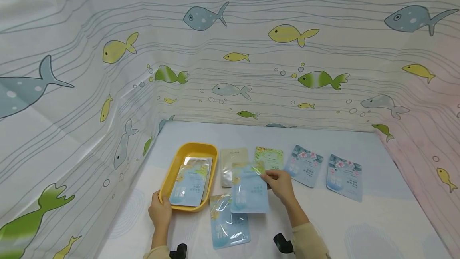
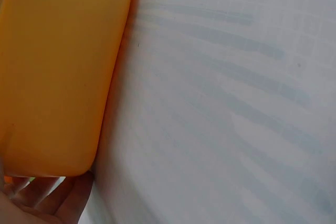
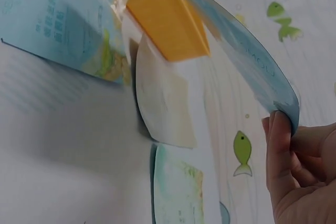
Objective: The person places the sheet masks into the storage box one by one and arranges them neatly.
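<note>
My left hand (image 1: pixel 159 215) grips the near left corner of a yellow tray (image 1: pixel 199 145), thumb at the rim; the left wrist view shows fingers (image 2: pixel 73 195) below the tray's end. Inside the tray, a blue face-mask packet (image 1: pixel 188 185) lies over a silvery one (image 1: pixel 209 163). To the tray's right, my right hand (image 1: pixel 280 185) pinches another blue face-mask packet (image 1: pixel 249 195) by its upper right edge. That packet is raised, bending slightly in the right wrist view, and overlaps a similar blue packet (image 1: pixel 230 229) on the table in the head view.
Behind the raised packet lie a beige packet (image 1: pixel 230 163) and a green-topped packet (image 1: pixel 269 156), both partly covered. Two blue packets with pink flowers, one nearer (image 1: pixel 304 167) and one farther right (image 1: pixel 344 179), rest on the white table (image 1: pixel 381 211). A fish-patterned sheet (image 1: pixel 251 11) hangs around it.
</note>
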`<act>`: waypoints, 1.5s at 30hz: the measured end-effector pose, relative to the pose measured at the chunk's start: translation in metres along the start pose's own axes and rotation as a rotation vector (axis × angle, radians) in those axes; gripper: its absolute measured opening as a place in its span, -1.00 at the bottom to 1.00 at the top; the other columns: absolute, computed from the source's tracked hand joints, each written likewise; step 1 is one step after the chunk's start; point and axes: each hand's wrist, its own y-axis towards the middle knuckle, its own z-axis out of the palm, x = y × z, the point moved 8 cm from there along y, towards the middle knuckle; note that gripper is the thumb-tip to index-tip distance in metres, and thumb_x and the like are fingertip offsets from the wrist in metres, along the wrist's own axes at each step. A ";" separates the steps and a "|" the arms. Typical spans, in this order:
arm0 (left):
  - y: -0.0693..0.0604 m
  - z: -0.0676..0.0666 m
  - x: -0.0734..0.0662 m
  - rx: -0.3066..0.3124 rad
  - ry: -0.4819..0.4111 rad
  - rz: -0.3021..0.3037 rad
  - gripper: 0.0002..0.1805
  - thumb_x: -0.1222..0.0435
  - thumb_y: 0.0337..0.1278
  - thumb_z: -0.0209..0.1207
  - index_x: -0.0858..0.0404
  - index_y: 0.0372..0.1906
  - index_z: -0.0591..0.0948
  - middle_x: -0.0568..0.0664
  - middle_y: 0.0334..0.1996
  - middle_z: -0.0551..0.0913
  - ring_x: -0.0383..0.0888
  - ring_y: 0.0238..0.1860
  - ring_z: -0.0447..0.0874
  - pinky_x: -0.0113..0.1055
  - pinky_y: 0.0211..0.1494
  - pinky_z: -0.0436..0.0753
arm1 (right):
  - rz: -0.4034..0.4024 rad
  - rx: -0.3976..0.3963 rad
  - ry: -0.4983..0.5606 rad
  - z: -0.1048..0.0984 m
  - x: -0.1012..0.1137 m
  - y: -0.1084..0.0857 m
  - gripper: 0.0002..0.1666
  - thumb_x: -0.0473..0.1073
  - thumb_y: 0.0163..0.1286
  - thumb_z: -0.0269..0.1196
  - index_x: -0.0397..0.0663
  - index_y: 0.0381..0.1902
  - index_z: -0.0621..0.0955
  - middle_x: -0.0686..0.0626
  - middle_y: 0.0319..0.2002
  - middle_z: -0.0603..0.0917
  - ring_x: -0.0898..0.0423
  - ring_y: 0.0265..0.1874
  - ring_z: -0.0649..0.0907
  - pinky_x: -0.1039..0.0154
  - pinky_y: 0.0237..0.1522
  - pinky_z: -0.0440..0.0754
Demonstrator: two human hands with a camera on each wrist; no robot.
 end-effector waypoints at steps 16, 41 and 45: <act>0.001 0.000 -0.002 -0.003 0.002 0.007 -0.67 0.44 0.21 -0.13 0.57 0.00 0.43 0.51 -0.10 0.54 0.45 -0.11 0.51 0.21 -0.07 0.42 | -0.053 0.036 0.036 0.027 0.024 0.010 -0.76 -0.35 0.19 0.30 -0.47 -0.24 0.65 -0.26 -0.43 0.70 0.11 -0.64 0.65 0.23 -0.51 0.64; -0.001 -0.004 -0.003 -0.012 -0.004 0.011 -0.67 0.45 0.22 -0.13 0.59 -0.01 0.43 0.52 -0.11 0.54 0.45 -0.11 0.51 0.21 -0.06 0.43 | -0.147 0.097 0.116 0.083 0.046 0.025 -0.79 -0.35 0.20 0.28 -0.47 -0.27 0.65 -0.28 -0.44 0.70 0.14 -0.67 0.64 0.30 -0.55 0.62; -0.001 -0.003 -0.003 -0.005 -0.001 0.005 -0.67 0.44 0.23 -0.15 0.59 0.00 0.42 0.53 -0.11 0.54 0.45 -0.10 0.51 0.21 -0.06 0.43 | -0.155 0.110 0.120 0.095 0.049 0.027 -0.78 -0.34 0.21 0.28 -0.46 -0.25 0.66 -0.29 -0.42 0.71 0.14 -0.68 0.64 0.28 -0.54 0.63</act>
